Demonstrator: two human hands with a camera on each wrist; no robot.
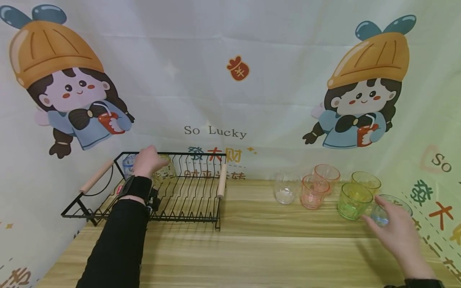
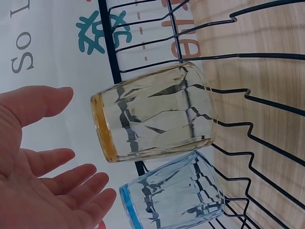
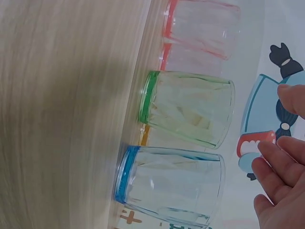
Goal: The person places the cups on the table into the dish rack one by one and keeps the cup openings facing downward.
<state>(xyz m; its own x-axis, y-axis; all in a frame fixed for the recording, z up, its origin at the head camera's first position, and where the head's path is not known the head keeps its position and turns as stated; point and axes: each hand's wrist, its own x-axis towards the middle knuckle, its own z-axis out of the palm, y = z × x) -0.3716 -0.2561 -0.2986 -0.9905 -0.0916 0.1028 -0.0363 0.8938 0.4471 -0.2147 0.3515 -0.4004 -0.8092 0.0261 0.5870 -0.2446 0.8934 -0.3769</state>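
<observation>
Over the black wire dish rack, my left hand hovers with fingers apart and nothing held. Just past its fingertips, an amber-based glass stands upside down in the rack, beside an inverted blue-based glass. On the right of the table, my right hand is at an upright blue glass, thumb and fingers spread. In the right wrist view those fingers show off to the side of its rim. An upright green glass stands beside the blue one.
Behind the green glass is a yellow glass. Two pink glasses and a clear glass stand further left on the wooden table. The rack has wooden handles. A printed cloth hangs behind.
</observation>
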